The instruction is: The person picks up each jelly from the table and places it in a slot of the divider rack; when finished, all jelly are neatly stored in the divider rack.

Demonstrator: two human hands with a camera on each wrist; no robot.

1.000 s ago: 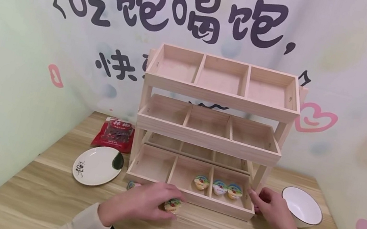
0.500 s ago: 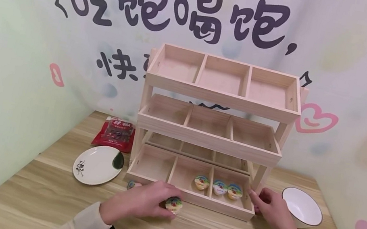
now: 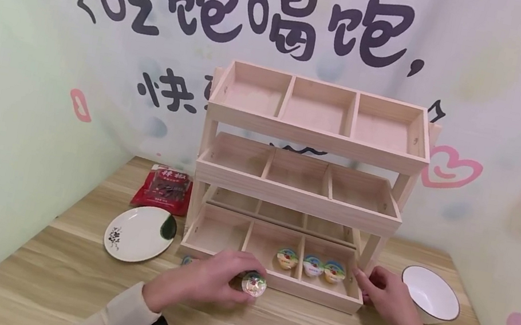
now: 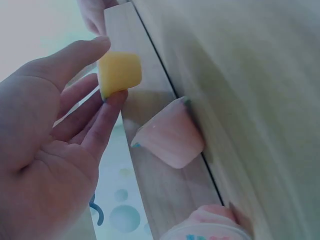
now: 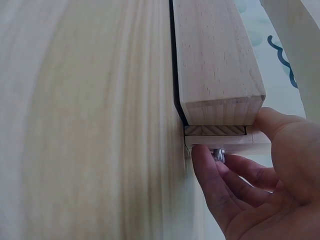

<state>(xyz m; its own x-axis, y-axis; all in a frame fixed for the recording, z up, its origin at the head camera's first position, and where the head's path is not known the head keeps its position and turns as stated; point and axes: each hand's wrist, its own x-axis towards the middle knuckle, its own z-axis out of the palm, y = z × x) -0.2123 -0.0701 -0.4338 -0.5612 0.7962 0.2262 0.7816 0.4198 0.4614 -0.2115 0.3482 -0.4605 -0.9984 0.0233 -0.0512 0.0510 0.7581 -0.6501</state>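
My left hand (image 3: 208,278) pinches a small jelly cup (image 3: 253,284) between thumb and fingertips, in front of the bottom tray of a three-tier wooden shelf rack (image 3: 317,139). The left wrist view shows this cup's yellow body (image 4: 122,71). Two pink jelly cups, one nearer (image 4: 172,135) and one at the lower edge (image 4: 207,231), lie by the tray's front board in that view. My right hand (image 3: 388,298) grips the right end of the bottom tray, thumb at its edge and fingers around the side. In the right wrist view, a metal screw (image 5: 219,155) shows beside the fingers.
In the bottom tray, one jelly cup (image 3: 286,259) sits in the middle compartment and two, white (image 3: 312,266) and yellow (image 3: 334,272), in the right one. A plate (image 3: 137,237) and red food packet (image 3: 164,189) are left of the rack; a bowl (image 3: 429,294) stands right.
My left hand has shifted slightly right and up toward the tray with the jelly cup, whose lid now faces the head camera more fully. The right hand keeps its place.
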